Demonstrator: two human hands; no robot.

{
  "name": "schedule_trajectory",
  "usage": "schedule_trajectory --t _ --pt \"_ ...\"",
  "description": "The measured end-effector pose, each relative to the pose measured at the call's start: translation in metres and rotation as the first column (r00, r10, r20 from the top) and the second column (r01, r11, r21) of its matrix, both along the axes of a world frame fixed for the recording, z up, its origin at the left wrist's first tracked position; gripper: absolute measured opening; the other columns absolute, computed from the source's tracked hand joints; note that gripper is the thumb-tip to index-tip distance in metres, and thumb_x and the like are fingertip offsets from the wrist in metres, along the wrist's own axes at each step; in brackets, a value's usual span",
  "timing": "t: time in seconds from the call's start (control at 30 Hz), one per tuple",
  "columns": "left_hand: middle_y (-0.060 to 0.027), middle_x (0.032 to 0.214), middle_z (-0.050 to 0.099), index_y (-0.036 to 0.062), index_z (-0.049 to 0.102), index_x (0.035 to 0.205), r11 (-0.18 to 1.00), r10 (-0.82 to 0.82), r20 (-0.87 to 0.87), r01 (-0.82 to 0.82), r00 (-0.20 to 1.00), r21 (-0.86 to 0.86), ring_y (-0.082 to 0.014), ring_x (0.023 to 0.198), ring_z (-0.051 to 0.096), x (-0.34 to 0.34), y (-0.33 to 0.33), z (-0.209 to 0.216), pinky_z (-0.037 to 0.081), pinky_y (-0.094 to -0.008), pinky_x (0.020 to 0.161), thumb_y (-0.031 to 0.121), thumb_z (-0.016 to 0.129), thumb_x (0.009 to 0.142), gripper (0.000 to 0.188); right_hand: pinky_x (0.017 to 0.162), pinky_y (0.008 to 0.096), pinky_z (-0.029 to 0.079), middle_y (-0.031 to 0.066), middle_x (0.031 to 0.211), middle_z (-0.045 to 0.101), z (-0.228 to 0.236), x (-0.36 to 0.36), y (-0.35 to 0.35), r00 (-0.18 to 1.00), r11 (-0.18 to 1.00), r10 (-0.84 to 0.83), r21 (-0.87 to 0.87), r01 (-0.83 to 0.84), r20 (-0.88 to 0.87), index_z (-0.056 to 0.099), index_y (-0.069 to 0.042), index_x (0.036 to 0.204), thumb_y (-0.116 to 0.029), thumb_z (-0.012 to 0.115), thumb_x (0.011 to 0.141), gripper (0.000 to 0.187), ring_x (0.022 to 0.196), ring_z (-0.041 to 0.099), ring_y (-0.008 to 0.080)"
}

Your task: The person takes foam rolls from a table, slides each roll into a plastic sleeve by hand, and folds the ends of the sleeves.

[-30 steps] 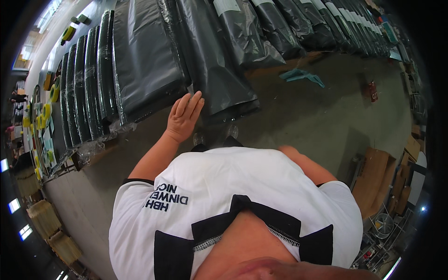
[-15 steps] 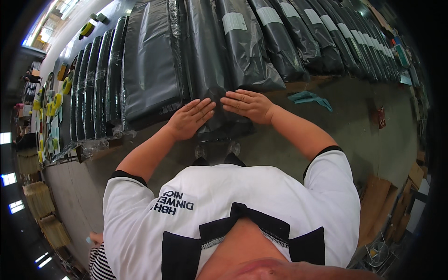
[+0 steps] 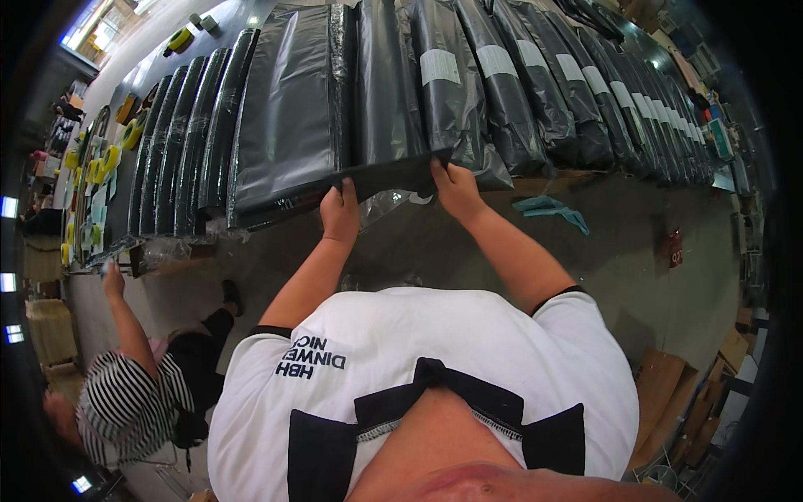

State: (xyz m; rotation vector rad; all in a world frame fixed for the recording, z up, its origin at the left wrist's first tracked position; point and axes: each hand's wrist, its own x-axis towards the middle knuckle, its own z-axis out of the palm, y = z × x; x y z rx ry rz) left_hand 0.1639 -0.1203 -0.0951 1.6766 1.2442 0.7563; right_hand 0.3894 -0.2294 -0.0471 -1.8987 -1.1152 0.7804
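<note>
A long black plastic bag (image 3: 386,92) lies on the table with its near end folded up into a flat flap (image 3: 391,172). My left hand (image 3: 340,214) pinches the left corner of this flap, thumb and finger closed on it. Its right corner is gripped by my right hand (image 3: 457,191) in the same way. Clear film hangs just beneath the flap between my hands. To the left, a wider black package (image 3: 288,109) lies alongside. On the right is a black bag with a white label (image 3: 439,67).
Several labelled black packages (image 3: 577,92) line the table to the right. Narrow film-wrapped black rolls (image 3: 196,134) lie left, with yellow tape rolls (image 3: 109,157) beyond. A blue-green cloth (image 3: 550,211) hangs below the table edge. A person in a striped top (image 3: 134,402) is at lower left.
My hands went from lying flat on the bag's near end to pinching its corners, and the end is now folded up. The person in stripes has come further into view at lower left.
</note>
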Motion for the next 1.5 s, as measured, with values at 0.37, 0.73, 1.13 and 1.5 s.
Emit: schedule_trajectory --t 0.37,0.73,1.13,1.5 --pt "-0.0298 0.101 0.065 -0.004 0.068 0.103 0.99 0.139 -0.289 -0.13 0.947 0.05 -0.0477 0.1 0.06 0.036 0.011 0.037 0.046 -0.0491 0.088 0.043 0.04 0.099 0.055 0.086 0.0426 0.052 0.0159 0.114 0.069 0.042 -0.014 0.062 0.847 0.802 0.132 -0.558 0.213 0.514 0.074 -0.007 0.104 -0.034 0.045 0.097 0.04 0.107 0.066 0.0341" --pt "-0.028 0.103 0.068 -0.0018 0.072 0.094 0.988 -0.133 -0.683 0.153 0.718 -0.032 -0.0422 0.102 0.065 0.052 0.029 0.05 0.051 -0.0462 0.089 0.028 0.052 0.085 0.037 0.079 0.0391 0.054 0.0122 0.111 0.07 0.026 -0.024 0.076 0.593 0.885 0.278 -0.441 0.147 0.755 0.073 -0.011 0.099 -0.014 0.052 0.09 0.023 0.104 0.068 0.0276" --pt "-0.027 0.101 0.068 -0.003 0.069 0.101 0.998 0.022 -0.519 -0.053 0.855 -0.043 -0.0407 0.1 0.065 0.055 0.019 0.048 0.052 -0.0438 0.087 0.025 0.053 0.089 0.035 0.102 0.0477 0.045 0.0269 0.151 0.028 0.023 -0.058 0.098 0.893 0.941 0.046 -0.319 0.111 0.448 0.019 -0.013 0.152 -0.047 0.068 0.083 0.091 0.131 0.042 0.0437" --pt "-0.0179 0.127 0.059 -0.0019 0.057 0.123 0.858 -0.349 -0.006 0.323 0.937 0.4 -0.0356 0.113 0.059 -0.048 -0.044 0.046 0.05 -0.0408 0.093 0.007 0.069 0.081 0.045 0.1 0.0498 0.045 0.0199 0.148 0.027 0.046 -0.048 0.145 0.948 0.831 -0.019 -0.522 0.192 0.318 -0.004 -0.02 0.156 -0.049 0.082 0.068 0.127 0.127 0.04 0.0408"
